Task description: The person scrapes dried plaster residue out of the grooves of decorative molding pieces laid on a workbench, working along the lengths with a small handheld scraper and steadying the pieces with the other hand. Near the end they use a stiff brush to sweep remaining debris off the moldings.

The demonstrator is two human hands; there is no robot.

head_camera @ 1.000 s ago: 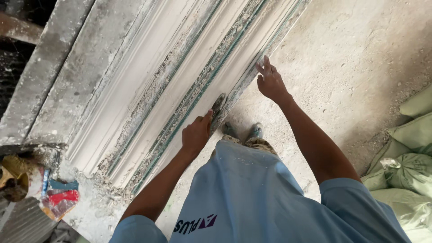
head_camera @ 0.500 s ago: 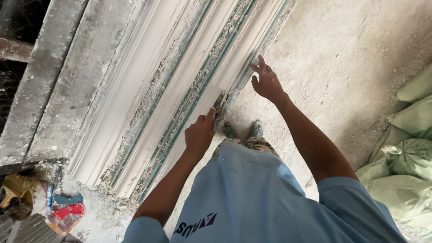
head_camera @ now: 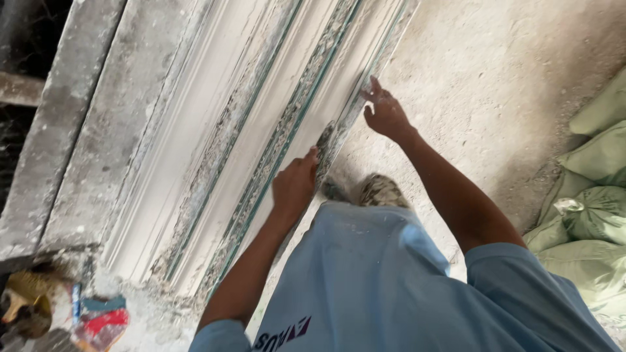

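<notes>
Left hand (head_camera: 295,186) is closed around a small scraping tool (head_camera: 324,139), whose dusty blade projects past the knuckles and lies against the near edge of the long moulding form (head_camera: 215,150). Right hand (head_camera: 385,112) is open, holds nothing, and has its fingers (head_camera: 373,85) spread, with the tips touching the same near edge further along the form, well apart from the left hand.

Position of the work: the moulding form is a long white plaster profile with stepped ridges and thin green strips caked with crumbly residue. It runs diagonally from the lower left to the top centre of the view, along the near edge of the grey concrete bench (head_camera: 72,163) that carries it.

Surroundings: a blue shirt (head_camera: 391,287) fills the lower centre. Two dust-covered shoes (head_camera: 381,190) stand on the concrete floor (head_camera: 508,85) just beside the form. Pale green sacks (head_camera: 596,195) are piled at the right edge of the floor. Coloured scraps (head_camera: 98,322) lie near the lower left end of the bench.
</notes>
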